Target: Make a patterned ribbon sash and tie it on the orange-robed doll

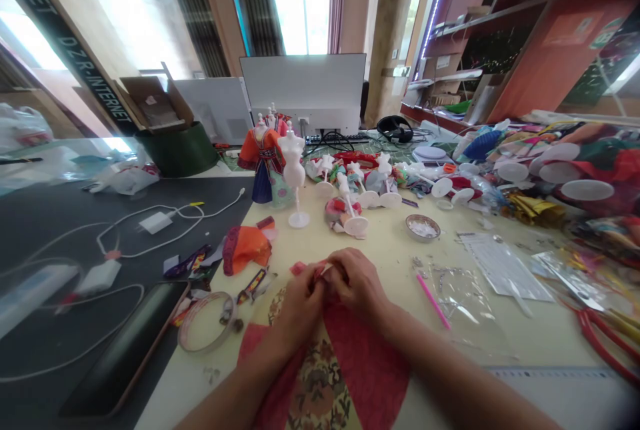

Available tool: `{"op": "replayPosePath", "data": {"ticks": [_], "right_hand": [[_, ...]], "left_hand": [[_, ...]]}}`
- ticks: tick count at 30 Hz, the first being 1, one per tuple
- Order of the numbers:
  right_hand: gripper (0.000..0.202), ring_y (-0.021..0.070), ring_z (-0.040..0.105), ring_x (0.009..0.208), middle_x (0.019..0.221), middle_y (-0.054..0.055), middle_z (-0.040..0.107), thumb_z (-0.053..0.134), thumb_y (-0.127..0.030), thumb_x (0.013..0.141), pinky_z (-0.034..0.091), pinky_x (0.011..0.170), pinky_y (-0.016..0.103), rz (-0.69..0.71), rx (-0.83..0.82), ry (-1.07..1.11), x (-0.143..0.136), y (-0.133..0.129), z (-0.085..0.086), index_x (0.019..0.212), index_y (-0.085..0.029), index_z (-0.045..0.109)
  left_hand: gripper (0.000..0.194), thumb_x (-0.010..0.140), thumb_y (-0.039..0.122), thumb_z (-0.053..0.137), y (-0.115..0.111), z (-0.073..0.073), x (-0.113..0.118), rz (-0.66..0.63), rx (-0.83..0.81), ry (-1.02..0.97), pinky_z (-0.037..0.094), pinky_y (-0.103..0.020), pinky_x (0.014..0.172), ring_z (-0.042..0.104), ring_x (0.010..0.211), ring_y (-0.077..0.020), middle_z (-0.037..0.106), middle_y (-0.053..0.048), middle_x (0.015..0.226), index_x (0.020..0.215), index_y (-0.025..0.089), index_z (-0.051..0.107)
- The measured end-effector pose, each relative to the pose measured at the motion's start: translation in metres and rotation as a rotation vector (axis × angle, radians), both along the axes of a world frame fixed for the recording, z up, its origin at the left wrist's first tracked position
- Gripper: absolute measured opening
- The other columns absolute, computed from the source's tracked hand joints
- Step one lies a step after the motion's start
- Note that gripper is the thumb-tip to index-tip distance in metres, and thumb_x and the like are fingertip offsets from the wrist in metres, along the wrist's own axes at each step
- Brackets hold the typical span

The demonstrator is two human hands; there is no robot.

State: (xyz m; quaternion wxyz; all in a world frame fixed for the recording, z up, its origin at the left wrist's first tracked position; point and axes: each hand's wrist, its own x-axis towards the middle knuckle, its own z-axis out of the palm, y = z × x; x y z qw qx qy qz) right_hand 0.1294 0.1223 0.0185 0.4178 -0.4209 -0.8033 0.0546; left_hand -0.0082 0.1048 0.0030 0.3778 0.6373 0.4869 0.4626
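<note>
My left hand (302, 300) and my right hand (357, 280) meet at the table's middle, fingers pinched on the upper edge of a pink and floral cloth (373, 363). A small pale bit shows between the fingertips, too small to name. The cloth spreads down toward me under both forearms, with a flowered panel between two pink ones. Beyond my hands a bare white mannequin (294, 167) stands upright. Beside it is another mannequin in an orange and blue dress (265, 153). An orange cloth piece (247, 248) lies to the left of my hands.
A tape roll (186, 330), a phone (127, 350) and white chargers (156, 221) lie left. To the right are a pink pen (433, 301), a round dish (423, 235), a clear bag (465, 297), a ruler (550, 373) and red-handled scissors (597, 330). Toppled mannequins (350, 203) lie ahead.
</note>
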Motion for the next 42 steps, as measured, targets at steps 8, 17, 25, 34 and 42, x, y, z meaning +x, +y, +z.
{"op": "replayPosePath", "data": {"ticks": [8, 17, 25, 34, 42], "right_hand": [[0.016, 0.0225, 0.047, 0.076, 0.076, 0.008, 0.057, 0.043, -0.01, 0.082, 0.039, 0.075, 0.036, 0.013, 0.075, -0.243, 0.014, 0.011, -0.002, 0.078, -0.018, 0.056], [0.015, 0.0238, 0.049, 0.078, 0.077, 0.009, 0.059, 0.046, -0.009, 0.078, 0.037, 0.079, 0.04, -0.113, -0.064, -0.158, 0.021, 0.021, 0.003, 0.072, -0.018, 0.055], [0.021, 0.0128, 0.056, 0.059, 0.064, 0.0, 0.061, 0.046, -0.027, 0.087, 0.043, 0.054, 0.024, 0.168, -0.438, 0.132, 0.031, 0.013, 0.028, 0.072, -0.017, 0.056], [0.039, 0.0138, 0.059, 0.068, 0.072, 0.003, 0.062, 0.037, -0.044, 0.092, 0.048, 0.066, 0.029, 0.314, -0.608, 0.295, 0.053, 0.011, 0.039, 0.078, -0.016, 0.059], [0.019, 0.0201, 0.056, 0.08, 0.085, 0.004, 0.065, 0.07, -0.03, 0.065, 0.04, 0.074, 0.032, 0.175, -0.664, -0.02, 0.048, 0.002, 0.027, 0.081, -0.021, 0.067]], "left_hand": [[0.033, 0.091, 0.026, 0.039, 0.0, 0.003, -0.002, -0.08, 0.021, 0.073, 0.045, -0.029, 0.086, 0.062, 0.089, -0.0182, 0.068, -0.006, 0.106, 0.115, 0.019, 0.06], [0.027, 0.091, 0.028, 0.041, -0.002, 0.006, 0.001, -0.049, 0.064, 0.184, 0.043, -0.026, 0.073, 0.063, 0.079, -0.0192, 0.07, -0.005, 0.091, 0.101, 0.02, 0.065], [0.026, 0.09, 0.028, 0.04, 0.0, 0.006, -0.006, 0.107, 0.051, 0.186, 0.041, -0.026, 0.066, 0.06, 0.071, -0.0181, 0.067, -0.003, 0.077, 0.09, 0.019, 0.064], [0.029, 0.077, 0.026, 0.051, 0.007, 0.012, -0.016, 0.149, -0.13, -0.144, 0.045, -0.031, 0.084, 0.061, 0.094, -0.0222, 0.069, -0.006, 0.099, 0.1, 0.016, 0.066], [0.035, 0.075, 0.025, 0.047, 0.01, 0.017, -0.022, 0.148, -0.141, -0.248, 0.042, -0.033, 0.092, 0.059, 0.102, -0.0236, 0.068, -0.008, 0.104, 0.101, 0.013, 0.067]]}}
